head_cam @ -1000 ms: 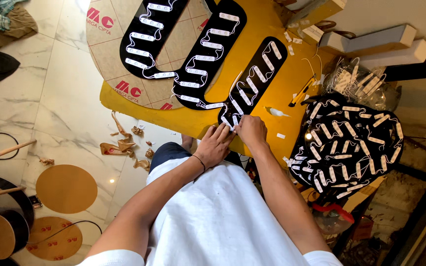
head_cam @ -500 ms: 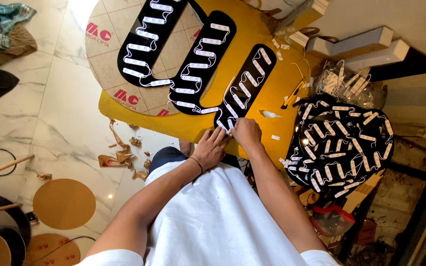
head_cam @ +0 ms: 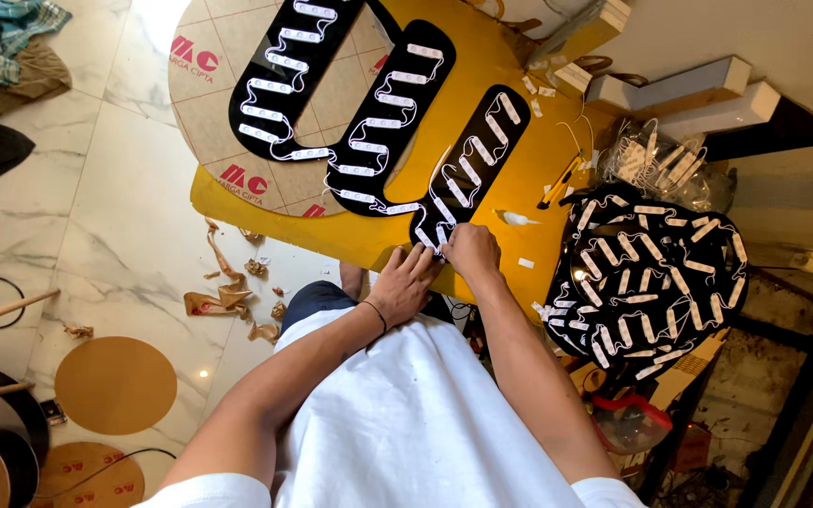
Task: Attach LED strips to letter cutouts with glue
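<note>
Three long black oval panels lie on a yellow board (head_cam: 519, 188); each carries rows of small white light modules joined by white wire. Both my hands work at the near end of the rightmost black panel (head_cam: 482, 160). My left hand (head_cam: 406, 280) rests flat on the board's near edge, fingers spread, beside the panel's tip. My right hand (head_cam: 470, 250) is curled over the tip, fingers pinched on a white light module (head_cam: 442, 235). The middle panel (head_cam: 392, 118) and left panel (head_cam: 289, 71) lie further left.
A round brown cardboard sheet (head_cam: 209, 103) lies under the left panels. A stack of black panels with white modules (head_cam: 651, 273) sits to the right, a bag of loose modules (head_cam: 656, 165) behind it. Torn brown tape scraps (head_cam: 223, 296) and brown discs (head_cam: 115, 384) litter the marble floor.
The view has shifted slightly. Both hands stay at the panel's near tip, the right hand's fingers closing a little more over the module.
</note>
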